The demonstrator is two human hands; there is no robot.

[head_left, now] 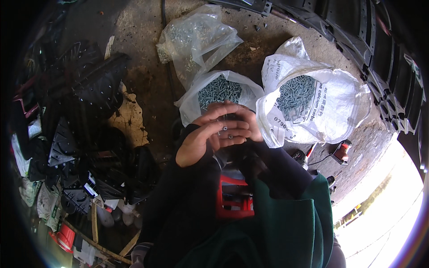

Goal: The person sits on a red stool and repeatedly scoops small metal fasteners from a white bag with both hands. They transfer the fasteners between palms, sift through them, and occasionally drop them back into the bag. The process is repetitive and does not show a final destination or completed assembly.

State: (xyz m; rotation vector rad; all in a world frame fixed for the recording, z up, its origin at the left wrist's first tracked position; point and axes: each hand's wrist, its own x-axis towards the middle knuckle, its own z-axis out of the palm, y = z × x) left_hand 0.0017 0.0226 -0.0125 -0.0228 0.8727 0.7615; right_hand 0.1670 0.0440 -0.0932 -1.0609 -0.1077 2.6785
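Note:
My left hand [195, 144] and my right hand [253, 127] meet in front of me, fingers overlapping and curled toward each other. Between the fingers show a few small metal bolts [225, 128], their heads facing up; the overlap hides the rest of what lies there. Right behind the hands, a translucent plastic bag [187, 107] stands open with many grey-blue screws [221, 89] inside. To its right, a white woven sack [339, 105] with a rolled-down rim holds more screws [296, 94] of the same look.
Farther back lies a clear plastic bag [214, 33] with small metal pieces. Black plastic parts [80, 89] crowd the left. A red stool [223, 205] is below my arms. A red-and-black power tool [342, 152] lies at right, near stacked dark metal panels [357, 40].

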